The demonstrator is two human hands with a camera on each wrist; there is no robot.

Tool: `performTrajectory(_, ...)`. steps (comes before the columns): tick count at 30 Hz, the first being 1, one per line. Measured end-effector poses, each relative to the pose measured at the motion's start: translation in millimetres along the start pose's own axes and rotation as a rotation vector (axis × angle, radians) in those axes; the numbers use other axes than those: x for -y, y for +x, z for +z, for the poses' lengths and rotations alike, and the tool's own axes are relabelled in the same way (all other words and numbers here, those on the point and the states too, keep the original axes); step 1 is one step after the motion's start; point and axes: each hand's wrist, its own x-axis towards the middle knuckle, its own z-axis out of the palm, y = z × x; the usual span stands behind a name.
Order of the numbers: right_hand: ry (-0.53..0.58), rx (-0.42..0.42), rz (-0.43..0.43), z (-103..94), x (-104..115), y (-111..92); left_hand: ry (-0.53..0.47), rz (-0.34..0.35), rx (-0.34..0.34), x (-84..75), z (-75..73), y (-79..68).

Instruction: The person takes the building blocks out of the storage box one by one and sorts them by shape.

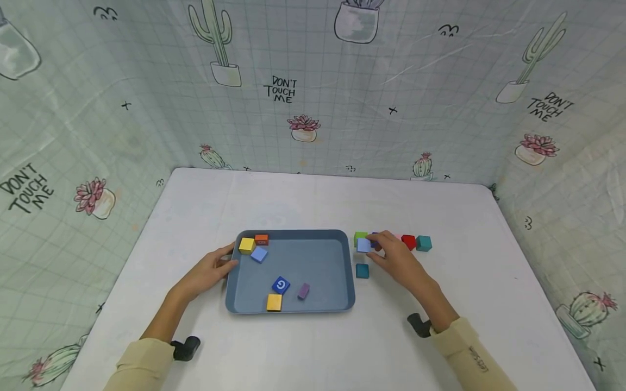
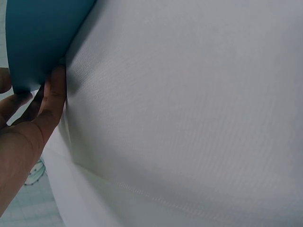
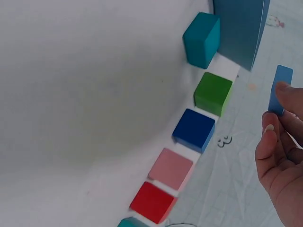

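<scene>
The left grip (image 1: 207, 271) is bent about the left rim of the tray (image 1: 308, 258), toward the far-left corner, and nothing else is held by it; inside that corner a yellow block (image 1: 246, 246), a light-blue block (image 1: 259, 254) and an orange block (image 1: 261, 239) are clustered; by the tray's near edge a yellow-orange block (image 1: 274, 302) is set just beside a blue block with a white swirl (image 1: 281, 285), and a purple block (image 1: 303, 291) is laid to their right; just outside the tray's right edge a dark teal block (image 1: 362, 271) is placed on the surface (image 1: 303, 353); farther back, a green block (image 1: 360, 235) is partly hidden by the held blue block (image 1: 363, 246), which is pinched between thumb and fingers of the right grip (image 1: 397, 260), closed to the block's thickness and, it seems, raised off the surface; toward the surface's right edge a dark-blue block (image 3: 194, 130), a pink block (image 3: 171, 168), a red block (image 1: 408, 242) and a teal block (image 1: 424, 243) are lined up; the step in hand is judged to be the picking of one block from beside the tray; should it be meant for the tray, the right rim must be cleared, the green block left unbrushed and the tray steadied.
</scene>
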Motion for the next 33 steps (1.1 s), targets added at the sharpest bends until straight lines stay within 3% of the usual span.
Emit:
performTrajectory(11,0.008,0.007,0.077,-7.4,-22,-13,0.011,-0.014,0.0,-2.7,0.6,-1.0)
performTrajectory(27,0.014,0.065,0.098,-2.9,-39,-22,0.009,-0.016,0.0,1.5,-1.0,0.9)
performTrajectory(33,0.025,0.153,0.135,1.1,-43,-24,0.021,-0.024,0.002,1.9,-1.0,1.7)
